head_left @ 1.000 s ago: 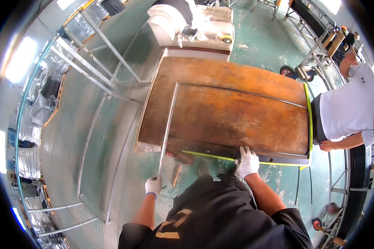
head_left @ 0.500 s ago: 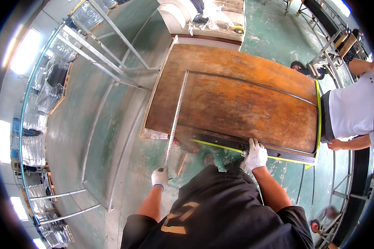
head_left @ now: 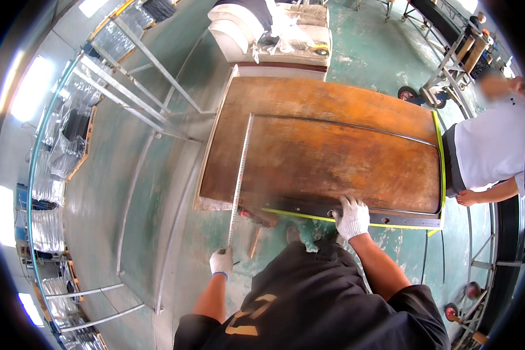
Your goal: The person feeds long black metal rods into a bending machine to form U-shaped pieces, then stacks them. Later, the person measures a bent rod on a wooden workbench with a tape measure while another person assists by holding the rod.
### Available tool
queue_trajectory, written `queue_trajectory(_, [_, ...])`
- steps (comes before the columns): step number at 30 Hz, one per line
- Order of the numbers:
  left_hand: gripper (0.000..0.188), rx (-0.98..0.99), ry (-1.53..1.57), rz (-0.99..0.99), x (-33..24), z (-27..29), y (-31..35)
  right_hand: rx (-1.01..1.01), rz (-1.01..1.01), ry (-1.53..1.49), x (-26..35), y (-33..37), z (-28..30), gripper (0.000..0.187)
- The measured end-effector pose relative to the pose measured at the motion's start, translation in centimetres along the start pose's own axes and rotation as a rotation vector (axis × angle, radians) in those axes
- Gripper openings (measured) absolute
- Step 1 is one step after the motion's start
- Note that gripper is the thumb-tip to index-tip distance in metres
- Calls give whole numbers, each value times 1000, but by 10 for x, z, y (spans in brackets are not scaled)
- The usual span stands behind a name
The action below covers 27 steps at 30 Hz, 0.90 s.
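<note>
A: Packages present?
B: Clear plastic-wrapped bundles [head_left: 61,154] on the metal racks [head_left: 128,70] at far left; a pale wrapped bundle [head_left: 274,29] beyond the table's far end.
A: Labels, signs, screens?
B: None discernible.

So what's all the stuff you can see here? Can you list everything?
Worktable: one, rusty brown, centre.
Panel: one, brown, lying flat on the worktable.
Long ruler: one, silver, running across the worktable's left part and off its near edge.
Dark strip with yellow edge: one, along the panel's near edge.
Metal racks: several, silver, left.
Cushioned seat: one, cream, beyond the worktable.
Wheeled trolley: one, upper right.
Another person: one, white shirt, right.
Floor: green.
Left hand: white glove, at the ruler's near end.
Right hand: white glove, on the dark strip.
</note>
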<state>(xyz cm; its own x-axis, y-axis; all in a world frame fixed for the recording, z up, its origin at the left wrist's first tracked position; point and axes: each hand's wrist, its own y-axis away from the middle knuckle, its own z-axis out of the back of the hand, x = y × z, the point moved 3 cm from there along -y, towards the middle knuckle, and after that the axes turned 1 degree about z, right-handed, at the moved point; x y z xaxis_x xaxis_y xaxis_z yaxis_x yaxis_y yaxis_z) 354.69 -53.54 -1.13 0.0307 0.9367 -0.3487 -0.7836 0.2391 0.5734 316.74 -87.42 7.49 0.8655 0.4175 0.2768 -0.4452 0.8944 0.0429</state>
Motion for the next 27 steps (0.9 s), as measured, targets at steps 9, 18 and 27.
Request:
queue_trajectory(9, [39,3,329,47,-9,16,9,114,-1,153,14,-196,12,85])
queue_trajectory(18, [33,-119,158,-85,12,18,26,347,-194,157,0,-269,2,103])
queue_trajectory(27, [42,-81,131,-12,4,1,9,424,-200,204,5,-273,8,99])
